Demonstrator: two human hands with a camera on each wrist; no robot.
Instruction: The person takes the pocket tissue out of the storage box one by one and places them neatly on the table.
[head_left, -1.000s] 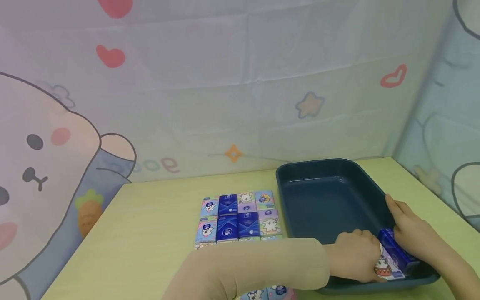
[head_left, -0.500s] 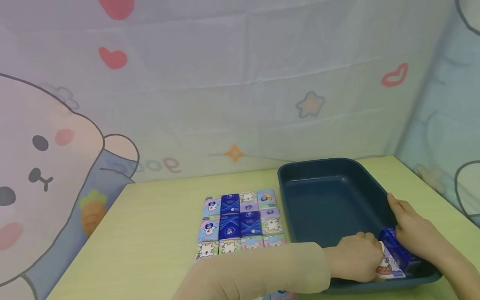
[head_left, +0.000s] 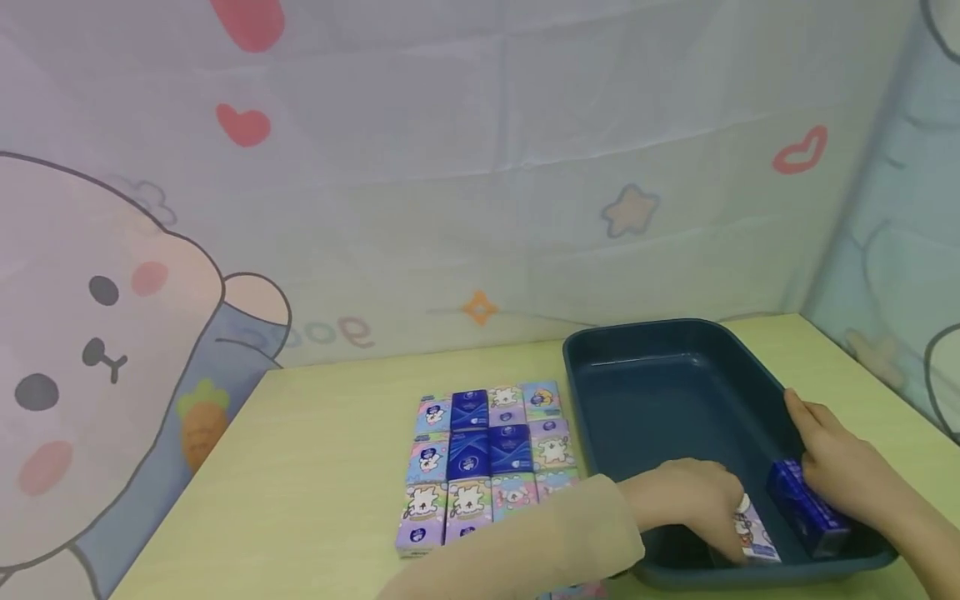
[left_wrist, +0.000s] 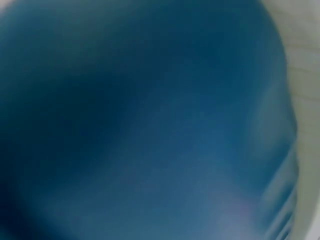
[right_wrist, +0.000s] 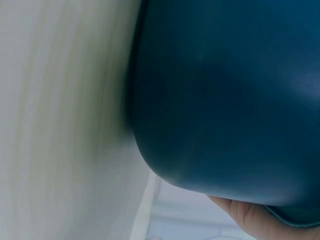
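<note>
In the head view, my left hand (head_left: pixel 693 500) pinches a small cartoon-printed tissue pack (head_left: pixel 756 533) inside the near end of the dark teal tray (head_left: pixel 577 392). The hand covers the pack's left part. My right hand (head_left: pixel 847 467) grips the tray's right rim, fingers along the edge, right beside a dark blue tissue pack (head_left: pixel 810 512). That pack stands on its side along the right wall, with a strip of bare tray between it and the cartoon pack. Only the tray's blurred outer wall (left_wrist: pixel 175 125) fills the left wrist view.
Left of the tray, several tissue packs (head_left: pixel 468 454), blue and cartoon-printed, lie in tight rows on the pale yellow table (head_left: pixel 300 467). My left sleeve (head_left: pixel 540 542) hides the nearer ones. A printed cloth (head_left: pixel 450 183) hangs behind.
My left hand and the cartoon pack have moved left, away from the blue pack, opening a gap between the two packs. The right hand stays at the rim. The head view has shifted slightly.
</note>
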